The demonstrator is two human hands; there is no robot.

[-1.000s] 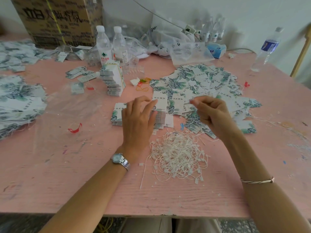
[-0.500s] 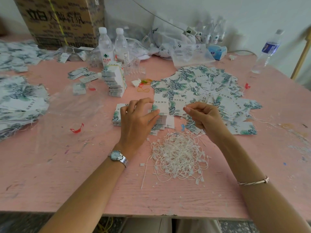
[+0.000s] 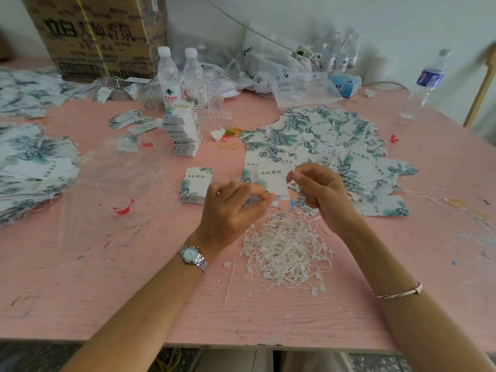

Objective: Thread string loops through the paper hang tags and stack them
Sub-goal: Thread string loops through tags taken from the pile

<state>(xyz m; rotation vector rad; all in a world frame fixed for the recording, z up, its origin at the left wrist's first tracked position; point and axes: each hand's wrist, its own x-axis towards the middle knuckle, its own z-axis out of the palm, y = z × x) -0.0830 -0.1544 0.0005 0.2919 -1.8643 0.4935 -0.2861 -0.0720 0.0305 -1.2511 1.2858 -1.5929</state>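
My left hand [image 3: 233, 210] pinches the lower edge of a white hang tag [image 3: 272, 181] with leaf print, held just above the pink table [image 3: 80, 277]. My right hand [image 3: 319, 191] pinches a thin white string loop [image 3: 294, 173] at the tag's right edge. A tangled heap of white string loops [image 3: 285, 251] lies in front of both hands. A small stack of tags [image 3: 196, 185] sits left of my left hand. A wide loose spread of threaded leaf-print tags [image 3: 335, 140] covers the table behind my right hand.
A tall tag stack [image 3: 183, 132] stands mid-table, with two water bottles [image 3: 169, 76] and a cardboard box [image 3: 102, 36] behind. More tags [image 3: 32, 167] pile at the left edge on clear plastic. Another bottle [image 3: 424, 84] stands far right. Red clips [image 3: 123, 208] lie scattered.
My left hand lifted off the small tag stack and picked up a single tag. My right hand moved left and closer, bringing the string to the tag's edge.
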